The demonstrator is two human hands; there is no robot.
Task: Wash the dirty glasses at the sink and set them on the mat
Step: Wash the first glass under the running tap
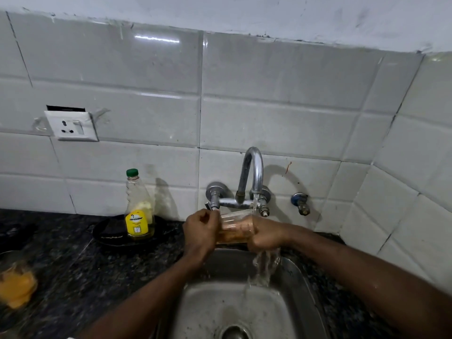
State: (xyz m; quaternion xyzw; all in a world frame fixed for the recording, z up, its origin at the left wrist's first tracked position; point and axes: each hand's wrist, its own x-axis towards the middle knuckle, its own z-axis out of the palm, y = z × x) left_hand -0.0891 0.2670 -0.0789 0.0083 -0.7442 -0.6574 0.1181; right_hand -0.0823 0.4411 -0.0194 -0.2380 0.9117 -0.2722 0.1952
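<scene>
A clear glass (234, 225) with brownish residue is held above the steel sink (288, 311), just under the chrome tap (253, 172). My right hand (265, 234) grips its right side while water runs over that hand into the sink. My left hand (201, 230) is at the glass's left end, fingers curled near the tap's left knob (214, 192). Whether these fingers touch the glass or the knob is unclear. A second glass (17, 287) with orange liquid stands blurred at the far left of the counter.
A dish-soap bottle (139, 211) with a green cap stands on a black dish (115, 234) left of the tap. A small blue valve (300, 203) sticks out of the tiled wall on the right. A wall socket (72, 126) sits higher up on the left. Dark granite counter (73, 265) surrounds the sink.
</scene>
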